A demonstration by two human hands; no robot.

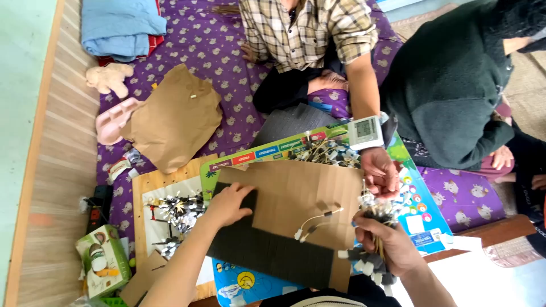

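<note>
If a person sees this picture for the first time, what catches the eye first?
The brown cardboard sheet in the centre, with the left hand pressing its edge. At its right, the right hand grips a bundle of small wired parts. Above it, another person's wrist wears a white monitor.

Setting: home, floor-level living space. Evidence: purple patterned mat (pixel 216 51) spread over wooden floor (pixel 62 170); folded blankets (pixel 122 25) at mat's far corner; plush toy (pixel 108 77) beside them; people seated directly on the mat.

Bright, even daylight, soft faint shadows, wide-angle bending at the edges, slight blur on moving hands
</note>
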